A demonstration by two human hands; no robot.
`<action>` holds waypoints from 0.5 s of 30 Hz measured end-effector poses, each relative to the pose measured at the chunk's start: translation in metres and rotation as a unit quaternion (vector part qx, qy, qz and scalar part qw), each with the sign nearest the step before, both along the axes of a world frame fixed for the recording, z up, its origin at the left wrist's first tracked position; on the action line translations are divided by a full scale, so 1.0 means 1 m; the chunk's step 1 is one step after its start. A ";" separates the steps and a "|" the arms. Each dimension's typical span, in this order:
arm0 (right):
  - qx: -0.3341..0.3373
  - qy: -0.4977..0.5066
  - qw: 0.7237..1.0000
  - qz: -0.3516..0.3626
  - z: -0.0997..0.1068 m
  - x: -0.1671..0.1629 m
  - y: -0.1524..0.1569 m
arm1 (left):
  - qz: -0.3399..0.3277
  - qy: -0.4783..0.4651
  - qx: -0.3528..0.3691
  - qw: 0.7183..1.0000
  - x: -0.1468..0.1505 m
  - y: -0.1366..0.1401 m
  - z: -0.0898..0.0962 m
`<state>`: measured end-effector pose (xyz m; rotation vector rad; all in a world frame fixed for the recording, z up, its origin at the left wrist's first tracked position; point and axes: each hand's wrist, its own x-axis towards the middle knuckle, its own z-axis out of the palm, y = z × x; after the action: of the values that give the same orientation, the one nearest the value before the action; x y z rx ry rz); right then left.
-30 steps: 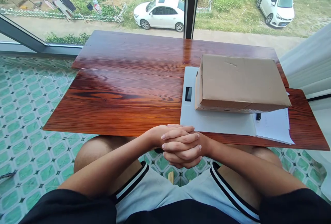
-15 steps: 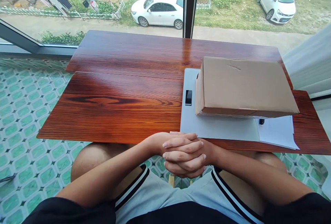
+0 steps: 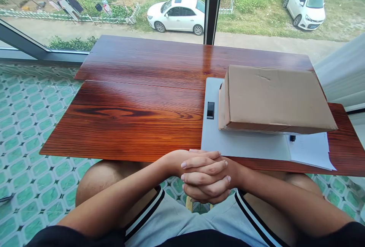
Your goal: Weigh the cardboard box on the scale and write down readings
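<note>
My left hand (image 3: 179, 160) and my right hand (image 3: 229, 168) are clasped together, their fingers interlaced. They rest above my lap at the near edge of the wooden table (image 3: 128, 125). No object shows in either hand, though the space between the palms is hidden. Just beyond my right hand, a flat pale grey board (image 3: 248, 146) lies on the table, with a dark rectangle (image 3: 210, 110) near its left edge. On top of it sits a closed brown cardboard box (image 3: 279, 98).
White paper sheets (image 3: 312, 150) stick out from under the box at the right, beside a small black object (image 3: 292, 138). A window frame post (image 3: 213, 11) stands behind the table. Outside are two white cars. A pale curtain (image 3: 345, 68) hangs at the right.
The view has shifted slightly, so the table, box and hands appear a little lower. My hands stay clasped, and nothing on the table has moved.
</note>
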<state>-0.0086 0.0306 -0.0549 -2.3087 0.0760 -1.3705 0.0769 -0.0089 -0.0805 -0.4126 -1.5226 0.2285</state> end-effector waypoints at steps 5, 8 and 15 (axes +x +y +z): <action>0.020 -0.007 1.000 0.010 0.005 0.001 0.002 | -0.015 -0.192 0.172 0.966 0.028 0.016 0.002; 0.017 -0.008 1.000 0.012 0.005 0.001 0.002 | -0.060 -0.270 0.218 0.936 0.045 0.018 0.002; 0.020 -0.013 1.000 0.004 0.002 0.002 0.001 | -0.053 0.153 0.244 0.956 -0.039 0.033 -0.020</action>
<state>-0.0071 0.0314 -0.0526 -2.2557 0.0861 -1.3829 0.0377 0.0240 -0.1002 -0.0576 -1.1945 -0.1638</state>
